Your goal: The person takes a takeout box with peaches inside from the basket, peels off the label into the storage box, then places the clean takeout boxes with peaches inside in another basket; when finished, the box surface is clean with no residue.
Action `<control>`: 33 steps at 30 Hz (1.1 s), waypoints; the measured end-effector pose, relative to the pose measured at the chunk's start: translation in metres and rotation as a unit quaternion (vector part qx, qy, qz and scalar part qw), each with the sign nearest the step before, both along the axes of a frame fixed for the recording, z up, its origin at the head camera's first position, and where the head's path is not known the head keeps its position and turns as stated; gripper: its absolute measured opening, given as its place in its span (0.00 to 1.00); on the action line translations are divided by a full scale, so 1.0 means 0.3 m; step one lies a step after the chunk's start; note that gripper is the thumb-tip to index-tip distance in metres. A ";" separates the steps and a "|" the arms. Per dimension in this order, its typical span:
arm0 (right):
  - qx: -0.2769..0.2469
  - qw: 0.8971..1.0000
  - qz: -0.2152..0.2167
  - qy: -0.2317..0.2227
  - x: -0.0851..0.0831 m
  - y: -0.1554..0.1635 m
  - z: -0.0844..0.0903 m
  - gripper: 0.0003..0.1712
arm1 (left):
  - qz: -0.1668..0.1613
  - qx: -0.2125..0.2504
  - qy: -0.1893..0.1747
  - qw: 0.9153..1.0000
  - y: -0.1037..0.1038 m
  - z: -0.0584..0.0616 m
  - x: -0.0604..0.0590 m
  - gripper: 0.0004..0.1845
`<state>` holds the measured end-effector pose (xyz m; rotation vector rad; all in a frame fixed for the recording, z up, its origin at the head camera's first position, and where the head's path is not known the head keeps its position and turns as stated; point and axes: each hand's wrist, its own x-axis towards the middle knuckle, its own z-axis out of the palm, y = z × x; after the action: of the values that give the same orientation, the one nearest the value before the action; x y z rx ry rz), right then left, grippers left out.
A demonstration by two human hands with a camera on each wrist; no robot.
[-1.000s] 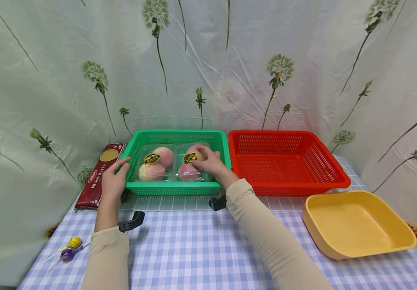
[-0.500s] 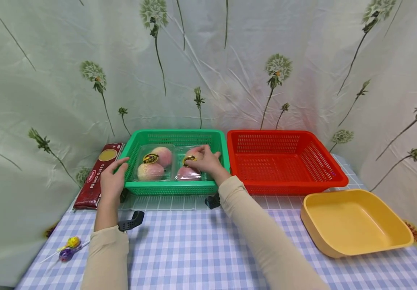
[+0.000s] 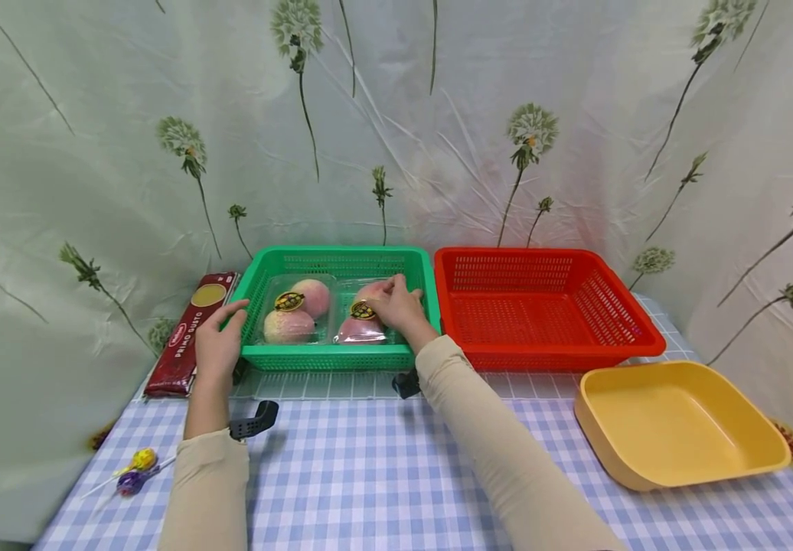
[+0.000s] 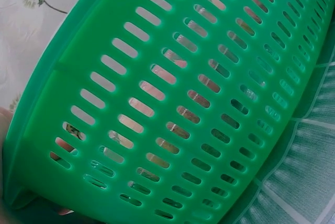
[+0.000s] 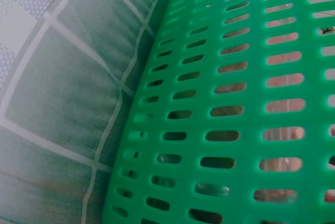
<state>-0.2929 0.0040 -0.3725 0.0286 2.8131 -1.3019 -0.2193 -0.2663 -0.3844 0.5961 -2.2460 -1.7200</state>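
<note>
A green slotted basket (image 3: 331,358) stands at the back of the table and holds two clear packs of pink peaches side by side. My right hand (image 3: 396,306) reaches into it, its fingers curled over the right peach pack (image 3: 358,330) beside the pack's round yellow sticker. The left peach pack (image 3: 295,312) lies untouched. My left hand (image 3: 217,344) holds the basket's left front corner, thumb up at the rim. In both wrist views the basket's slotted wall (image 4: 172,103) (image 5: 235,103) fills the frame, with pink fruit showing through the slots.
A red basket (image 3: 548,358) stands against the green one's right side. A yellow tray (image 3: 644,484) sits at the front right. A dark red pasta packet (image 3: 186,337) lies left of the green basket. Two lollipops (image 3: 133,471) lie near the table's left edge. A curtain hangs behind.
My right hand has shifted slightly over the right peach pack, its fingers now further onto the top. The left hand has stayed at the basket's corner.
</note>
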 end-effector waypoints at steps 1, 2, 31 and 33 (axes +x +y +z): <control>-0.002 1.000 0.000 0.006 0.001 0.000 0.001 0.17 | -0.001 0.000 0.000 1.000 -0.001 0.001 0.000 0.24; -0.003 1.000 0.000 0.012 0.002 -0.001 0.001 0.16 | -0.001 -0.001 0.000 1.000 -0.002 0.002 0.001 0.24; -0.254 0.964 0.078 -0.008 -0.002 0.034 0.019 0.24 | 0.016 -0.007 -0.004 1.000 0.002 -0.006 0.002 0.23; -0.250 0.964 0.083 -0.015 -0.001 0.036 0.020 0.24 | 0.017 -0.007 -0.002 1.000 0.001 -0.008 0.001 0.23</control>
<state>-0.2933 0.0147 -0.3664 -0.1983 2.3174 -1.8952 -0.2189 -0.2659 -0.3867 0.6312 -2.2355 -1.6857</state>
